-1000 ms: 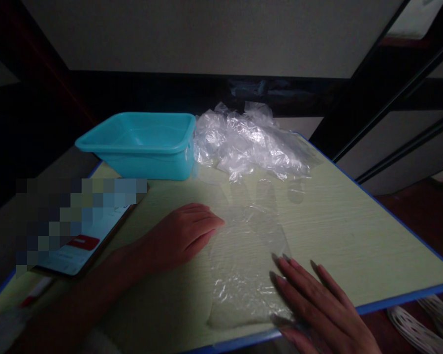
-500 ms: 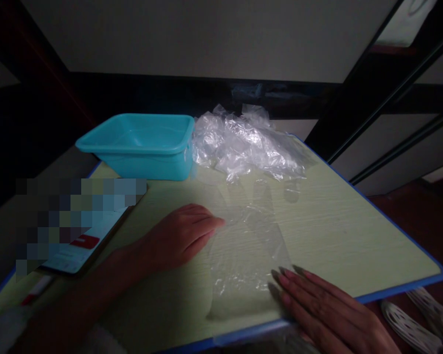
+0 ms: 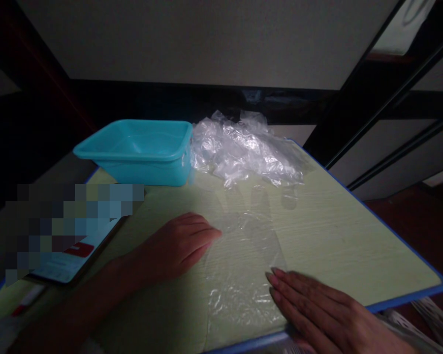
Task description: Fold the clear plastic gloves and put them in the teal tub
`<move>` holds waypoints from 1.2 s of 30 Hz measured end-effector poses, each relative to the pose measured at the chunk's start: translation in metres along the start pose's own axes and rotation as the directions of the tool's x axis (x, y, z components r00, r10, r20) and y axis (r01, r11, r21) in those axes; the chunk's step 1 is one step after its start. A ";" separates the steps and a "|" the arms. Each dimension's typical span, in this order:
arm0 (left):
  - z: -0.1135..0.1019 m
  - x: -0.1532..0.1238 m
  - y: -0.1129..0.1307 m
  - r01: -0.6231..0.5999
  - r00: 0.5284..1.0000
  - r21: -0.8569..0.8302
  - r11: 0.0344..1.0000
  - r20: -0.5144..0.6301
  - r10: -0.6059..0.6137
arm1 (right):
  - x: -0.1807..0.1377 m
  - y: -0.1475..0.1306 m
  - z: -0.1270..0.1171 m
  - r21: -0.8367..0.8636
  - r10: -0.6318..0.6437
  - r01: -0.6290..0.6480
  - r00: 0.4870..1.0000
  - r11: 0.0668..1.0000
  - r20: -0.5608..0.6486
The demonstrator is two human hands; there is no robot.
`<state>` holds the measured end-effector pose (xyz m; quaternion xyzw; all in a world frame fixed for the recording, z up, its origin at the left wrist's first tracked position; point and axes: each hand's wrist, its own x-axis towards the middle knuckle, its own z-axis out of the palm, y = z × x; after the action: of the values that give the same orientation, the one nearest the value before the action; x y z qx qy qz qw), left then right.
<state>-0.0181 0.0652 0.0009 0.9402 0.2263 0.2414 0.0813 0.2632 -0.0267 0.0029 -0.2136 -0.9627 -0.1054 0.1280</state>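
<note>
A thin, clear plastic sheet [image 3: 243,275], shaped like a big glove, lies spread out on the counter [image 3: 354,246] between the two hands. Its finger parts point away, toward a shiny heap of crumpled plastic [image 3: 247,147], and its near end reaches the edge of the counter. The step in hand looks like making the sheet flat. The left hand [image 3: 186,243] has its fingers bunched up, with the tips at the sheet's left side; I cannot tell if that grip pinches the plastic or only presses on it. The right hand [image 3: 325,307] is flat, its grip not curled round anything, with straight fingers side by side on the sheet's right side, near the bottom. There are lots of little wrinkles down there, so I think the next move calls for a soft, slow rub, with the left hand stopping any sliding.
</note>
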 end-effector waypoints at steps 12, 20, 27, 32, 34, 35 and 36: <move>-0.004 -0.001 0.002 0.202 0.979 -0.102 0.974 0.058 -0.197 | 0.026 0.047 -0.025 0.436 0.097 -0.169 0.979 0.884 0.181; -0.007 0.003 0.002 0.303 0.951 -0.142 0.942 0.101 -0.291 | 0.051 0.089 -0.017 0.659 0.138 -0.304 0.946 0.688 0.293; -0.011 -0.004 0.000 0.244 0.968 -0.184 0.952 0.098 -0.230 | 0.043 0.091 -0.005 0.702 0.198 -0.316 0.949 0.638 0.246; -0.009 -0.007 0.003 0.220 0.976 -0.125 0.968 0.022 -0.219 | 0.043 0.092 -0.009 0.750 0.356 -0.383 0.911 0.539 0.209; -0.007 -0.003 0.006 0.208 0.978 -0.096 0.973 0.000 -0.209 | 0.044 0.092 -0.009 0.815 0.374 -0.369 0.904 0.446 0.204; -0.005 -0.001 0.007 0.199 0.979 -0.079 0.977 -0.031 -0.202 | 0.045 0.092 -0.009 0.846 0.378 -0.359 0.903 0.395 0.207; -0.003 0.001 0.008 0.191 0.979 -0.065 0.979 -0.055 -0.195 | 0.045 0.092 -0.008 0.869 0.383 -0.354 0.899 0.346 0.213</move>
<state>-0.0157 0.0583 0.0057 0.9031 0.3116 0.2674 0.1254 0.2652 0.0699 0.0371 -0.3226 -0.7955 0.4456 0.2543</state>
